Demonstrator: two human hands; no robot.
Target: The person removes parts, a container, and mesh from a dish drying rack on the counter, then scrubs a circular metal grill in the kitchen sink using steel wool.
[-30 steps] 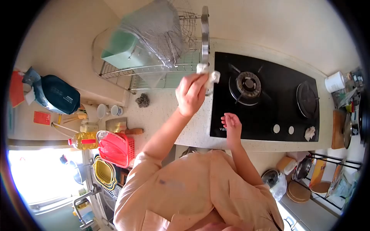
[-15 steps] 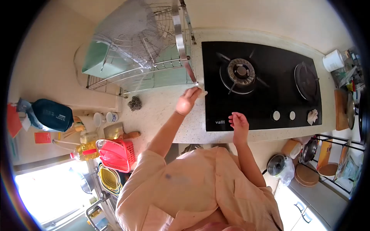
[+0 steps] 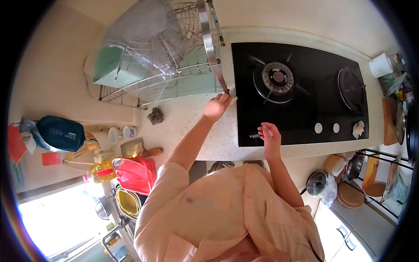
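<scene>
My left hand [image 3: 217, 107] is closed at the foot of the metal dish rack [image 3: 187, 70], beside the left edge of the black gas stove [image 3: 301, 113]. A bit of pale cloth [image 3: 234, 100] shows past its fingertips. Over the stove's front edge, near the brand lettering, my right hand [image 3: 270, 136] hovers with its fingers curled; whether anything is between them is too small to tell. A crumpled white tissue [image 3: 358, 129] lies on the stove's front right corner, right of two knobs [image 3: 327, 128].
A steel scourer [image 3: 155, 115] sits on the counter [image 3: 183, 118] left of my left hand. Further left are a cleaver [image 3: 132, 148], cups [image 3: 129, 132], a red basket [image 3: 150, 174] and an oil bottle [image 3: 102, 171]. A white tub [image 3: 381, 65] stands right of the stove.
The view has shifted slightly. My left hand has moved a little along the rack's foot, and less of the pale cloth shows. My right hand stays curled near the stove's front edge.
</scene>
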